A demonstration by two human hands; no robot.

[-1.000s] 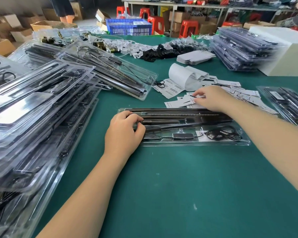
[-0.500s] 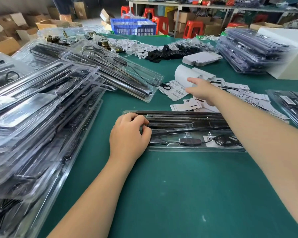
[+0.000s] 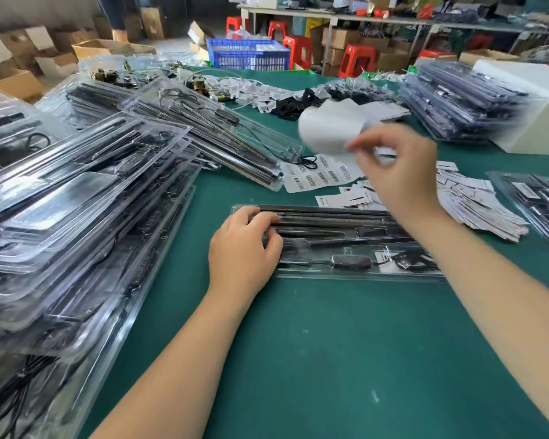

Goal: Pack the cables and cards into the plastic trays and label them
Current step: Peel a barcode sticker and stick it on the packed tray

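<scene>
At table centre, a clear plastic tray [image 3: 346, 274] lies flat on the green mat [image 3: 298, 359], loaded with black cables and strips. Left hand [image 3: 244, 248] rests on its 9 o'clock end, fingers curled over the rim, gripping it. Right hand [image 3: 396, 172] hovers at 1 o'clock above the tray, blurred, fingertips pinching a white label sheet [image 3: 327, 131]. Loose cards [image 3: 476, 204] at 3 o'clock; stacked trays [image 3: 76, 217] at 9 o'clock.
</scene>
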